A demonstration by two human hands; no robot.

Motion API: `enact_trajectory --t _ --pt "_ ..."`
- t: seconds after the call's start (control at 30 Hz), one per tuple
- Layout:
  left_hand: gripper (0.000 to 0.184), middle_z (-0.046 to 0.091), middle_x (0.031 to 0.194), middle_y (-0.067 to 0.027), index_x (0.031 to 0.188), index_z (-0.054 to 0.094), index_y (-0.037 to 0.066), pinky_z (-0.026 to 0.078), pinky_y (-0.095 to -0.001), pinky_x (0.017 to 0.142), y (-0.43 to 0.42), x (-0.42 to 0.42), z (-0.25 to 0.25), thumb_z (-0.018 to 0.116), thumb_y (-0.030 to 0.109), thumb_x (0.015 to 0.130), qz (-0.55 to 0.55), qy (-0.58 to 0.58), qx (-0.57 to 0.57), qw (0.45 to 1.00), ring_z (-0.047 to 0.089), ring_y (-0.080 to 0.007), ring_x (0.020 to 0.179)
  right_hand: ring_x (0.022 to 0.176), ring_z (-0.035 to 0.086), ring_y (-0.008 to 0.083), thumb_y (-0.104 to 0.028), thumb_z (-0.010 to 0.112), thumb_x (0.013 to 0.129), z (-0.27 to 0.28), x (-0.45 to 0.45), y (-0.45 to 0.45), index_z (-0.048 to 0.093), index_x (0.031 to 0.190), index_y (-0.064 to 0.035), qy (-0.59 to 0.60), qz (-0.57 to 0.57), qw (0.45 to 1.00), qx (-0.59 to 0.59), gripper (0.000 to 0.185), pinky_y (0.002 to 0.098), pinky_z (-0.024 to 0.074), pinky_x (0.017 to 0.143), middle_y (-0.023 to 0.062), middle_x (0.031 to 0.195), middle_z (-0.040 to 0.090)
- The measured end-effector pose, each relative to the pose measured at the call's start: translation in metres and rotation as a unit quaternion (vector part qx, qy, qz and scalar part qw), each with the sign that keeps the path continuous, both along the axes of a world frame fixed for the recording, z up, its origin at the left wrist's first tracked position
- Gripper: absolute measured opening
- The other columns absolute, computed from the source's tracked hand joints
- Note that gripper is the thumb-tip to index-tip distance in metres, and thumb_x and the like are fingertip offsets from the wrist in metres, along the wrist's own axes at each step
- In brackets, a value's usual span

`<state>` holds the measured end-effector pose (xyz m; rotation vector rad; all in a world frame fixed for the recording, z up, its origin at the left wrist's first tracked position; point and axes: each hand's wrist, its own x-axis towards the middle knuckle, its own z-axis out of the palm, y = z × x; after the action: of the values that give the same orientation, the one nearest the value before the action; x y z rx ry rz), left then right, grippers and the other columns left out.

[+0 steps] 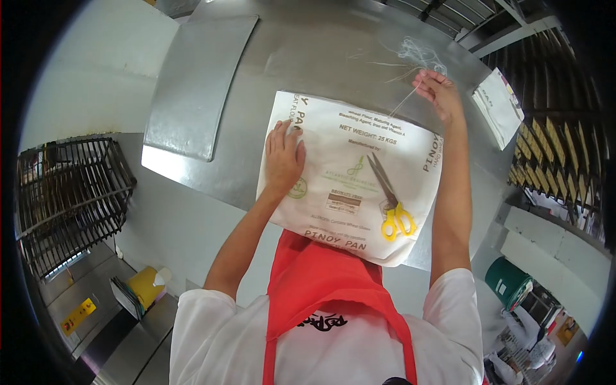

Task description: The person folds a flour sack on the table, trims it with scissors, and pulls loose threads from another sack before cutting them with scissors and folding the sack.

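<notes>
Left hand [285, 157], fingers slightly spread, lies flat on the sack [333, 183] at the counter's [289, 58] edge; right hand [439, 90] pinches thread [405, 99] between thumb and fingers beyond the sack.

One left hand [285, 157], one right hand [421, 79], one scissors [390, 202], one apron [333, 282].

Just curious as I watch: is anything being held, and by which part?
The right hand pinches a thin white thread beyond the far edge of a white, rectangular, paper-like sack; the left hand lies flat on it.
</notes>
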<state>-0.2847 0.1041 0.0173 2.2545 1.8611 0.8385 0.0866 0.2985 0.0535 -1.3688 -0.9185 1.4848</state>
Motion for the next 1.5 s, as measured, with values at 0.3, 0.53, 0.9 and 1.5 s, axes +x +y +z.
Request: enact_trajectory --t 0.3,0.53,0.9,1.5 --pt "0.032 0.054 0.126 -0.0166 0.120 0.057 0.006 0.038 -0.0483 0.101 0.015 0.014 0.008 0.061 0.008 0.089 -0.029 0.013 -0.004 0.999 0.049 -0.0367 0.121 0.090 0.071 0.0212 -0.013 0.068 0.093 0.013 0.017 -0.010 0.064 0.110 0.0024 -0.011 0.003 1.000 0.002 0.023 0.0291 0.0610 0.079 0.0126 0.100 0.070" --pt "0.034 0.059 0.122 -0.0124 0.117 0.063 0.009 0.038 -0.0432 0.099 0.089 0.114 0.034 0.070 0.026 0.088 -0.137 -0.087 -0.010 0.987 0.051 -0.0323 0.119 0.090 0.071 0.0216 -0.013 0.068 0.093 0.029 0.026 -0.018 0.063 0.109 0.0028 0.017 -0.018 0.999 0.037 0.024 0.0287 0.0609 0.080 0.0131 0.100 0.070" --pt "0.023 0.073 0.092 -0.0109 0.099 0.073 0.003 0.051 -0.0326 0.077 0.132 0.151 0.046 0.073 0.019 0.083 -0.319 -0.196 -0.387 0.843 0.068 -0.0216 0.085 0.086 0.071 0.0197 -0.010 0.067 0.093 0.065 0.048 -0.034 0.064 0.109 0.0042 -0.012 -0.094 0.990 0.104 0.022 0.0276 0.0598 0.080 0.0133 0.098 0.071" --pt "0.017 0.071 0.091 -0.0166 0.095 0.071 0.001 0.052 -0.0368 0.077 0.123 0.132 0.022 0.072 0.015 0.085 -0.219 -0.121 -0.277 0.928 0.067 -0.0283 0.083 0.086 0.069 0.0179 -0.005 0.062 0.094 0.116 0.232 -0.071 0.065 0.108 0.0017 -0.046 -0.265 0.949 0.165 0.016 0.0293 0.0591 0.082 0.0105 0.101 0.071"
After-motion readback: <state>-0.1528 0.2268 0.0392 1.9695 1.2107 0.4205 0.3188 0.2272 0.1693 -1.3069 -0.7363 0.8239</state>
